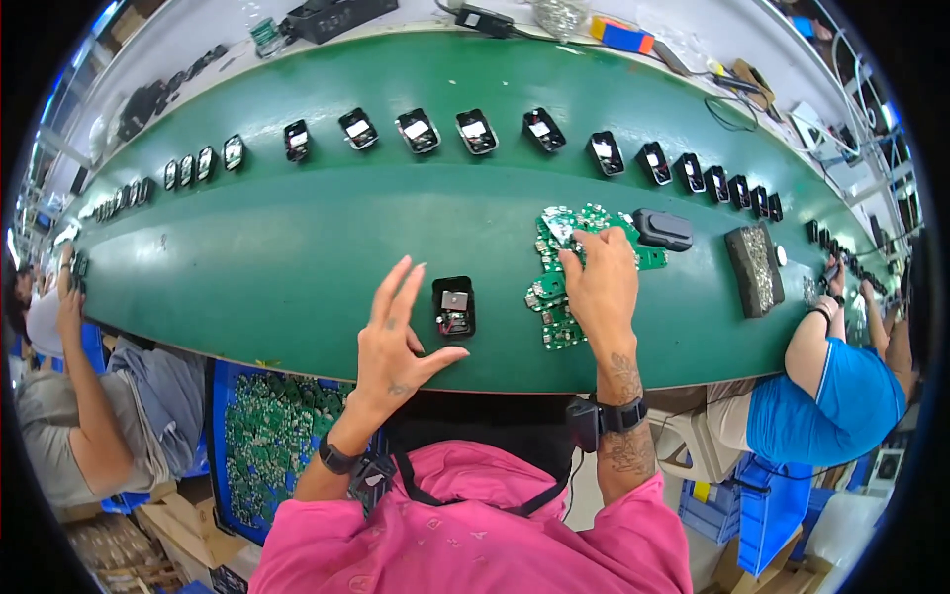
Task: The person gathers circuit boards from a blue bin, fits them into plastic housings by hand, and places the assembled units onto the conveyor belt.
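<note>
My left hand (391,346) is open, thumb and fingers spread. It hovers beside a small black plastic housing (467,331), touching nothing that I can see. Inside the housing sit a grey metallic block (454,301) and small electronic parts with a red wire. My right hand (602,287) reaches over a heap of green circuit boards (561,332). Its bent thumb and forefinger close on a circuit board (572,247) at the top of the heap; the fingers partly hide it. A pale, whitish piece (559,226) lies just past the fingertips.
A dark oblong case (664,230) touches the heap's right side. Farther right rests a dark block with a speckled top (754,272). Several black housings (477,132) line the green table (297,257). A blue bin (220,426) of boards stands below the edge. Co-workers sit at both sides.
</note>
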